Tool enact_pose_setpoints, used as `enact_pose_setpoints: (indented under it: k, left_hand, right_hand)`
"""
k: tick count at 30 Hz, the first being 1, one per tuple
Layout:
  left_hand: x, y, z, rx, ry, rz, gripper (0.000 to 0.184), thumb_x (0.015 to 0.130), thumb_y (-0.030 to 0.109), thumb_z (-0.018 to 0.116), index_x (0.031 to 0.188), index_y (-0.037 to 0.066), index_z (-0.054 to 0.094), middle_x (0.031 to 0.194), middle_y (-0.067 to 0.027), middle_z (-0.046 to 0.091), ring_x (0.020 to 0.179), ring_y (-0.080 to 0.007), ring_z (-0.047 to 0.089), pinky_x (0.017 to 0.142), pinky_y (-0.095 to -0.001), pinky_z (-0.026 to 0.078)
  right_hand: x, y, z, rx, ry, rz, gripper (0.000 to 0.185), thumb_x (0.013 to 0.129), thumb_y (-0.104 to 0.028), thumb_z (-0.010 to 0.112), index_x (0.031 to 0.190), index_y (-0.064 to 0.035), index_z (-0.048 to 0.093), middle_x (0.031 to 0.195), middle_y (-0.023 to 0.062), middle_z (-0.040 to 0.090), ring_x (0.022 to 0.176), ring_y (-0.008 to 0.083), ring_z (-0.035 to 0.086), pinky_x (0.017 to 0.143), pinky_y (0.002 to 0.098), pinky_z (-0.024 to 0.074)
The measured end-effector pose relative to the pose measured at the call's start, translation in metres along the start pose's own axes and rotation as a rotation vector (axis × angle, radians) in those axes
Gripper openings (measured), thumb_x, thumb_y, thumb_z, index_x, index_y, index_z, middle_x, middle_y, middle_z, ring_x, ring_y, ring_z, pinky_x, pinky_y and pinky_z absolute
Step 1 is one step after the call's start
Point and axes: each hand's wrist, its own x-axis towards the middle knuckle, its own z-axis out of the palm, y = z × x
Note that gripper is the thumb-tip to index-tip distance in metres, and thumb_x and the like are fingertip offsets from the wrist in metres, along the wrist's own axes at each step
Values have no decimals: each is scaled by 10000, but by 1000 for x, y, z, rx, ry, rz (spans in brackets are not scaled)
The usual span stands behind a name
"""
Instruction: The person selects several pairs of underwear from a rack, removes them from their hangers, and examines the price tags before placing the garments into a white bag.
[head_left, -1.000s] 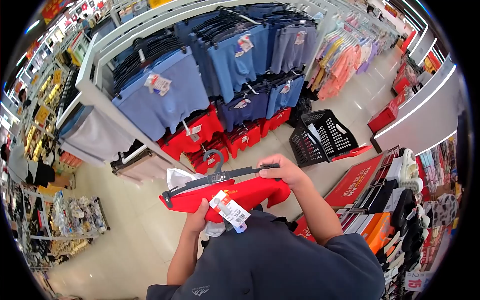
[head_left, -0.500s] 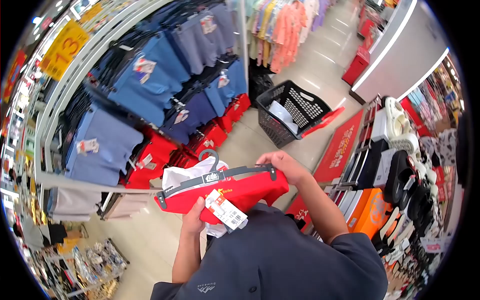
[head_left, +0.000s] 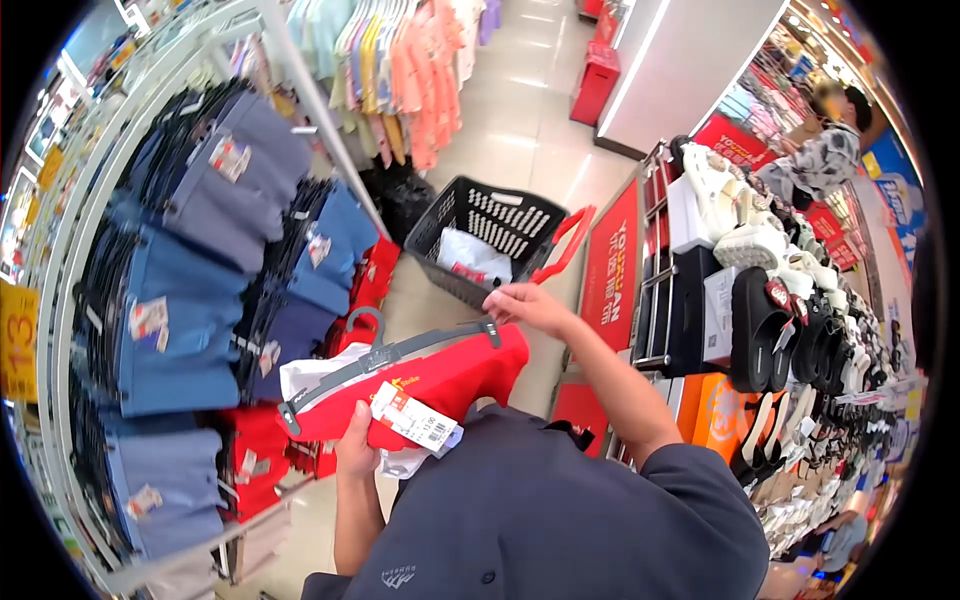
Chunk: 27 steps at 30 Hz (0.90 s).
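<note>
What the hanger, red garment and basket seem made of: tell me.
Hanger: likely plastic, low sheen, from its smooth grey moulding. Red garment: fabric, matte, judging by its soft drape; fibre uncertain. Basket: probably dull plastic, given regular slots through its black walls.

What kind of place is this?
Probably a clothes and shoe shop: a price tag is on the red garment, blue shorts hang in rows, and many shoes are set out.

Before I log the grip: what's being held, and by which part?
The left hand holds the red shorts by the near edge, beside the price tag. Whether the right hand grips the end of the hanger can't be told.
</note>
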Motion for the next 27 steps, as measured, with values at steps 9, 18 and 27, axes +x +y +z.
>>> enact_pose_setpoints:
  k: [9,18,27]
  left_hand:
    - [119,19,27,31,-88,-42,379,975,228,431,1254,-28,422,1145,-166,585,1021,-244,612,867,-372,512]
    - [156,28,27,56,19,-107,393,924,184,548,1256,-3,456,1181,-127,564,1067,-220,569,914,-365,472]
    - [192,9,53,36,211,-15,427,953,256,484,1281,-7,413,1209,-148,549,1084,-241,575,926,-379,471]
  right_hand:
    - [53,40,-136,-1853,252,87,466,619,-229,716,1053,-89,617,1104,89,578,1130,251,492,1009,473,319]
    - [89,72,-183,-1843,-172,255,154,690,-167,578,809,-89,637,693,102,647,659,292,650,668,408,500]
    - [149,39,-130,-1651,-62,322,142,696,-173,608,763,-93,705,799,129,685,773,280,679,673,377,535]
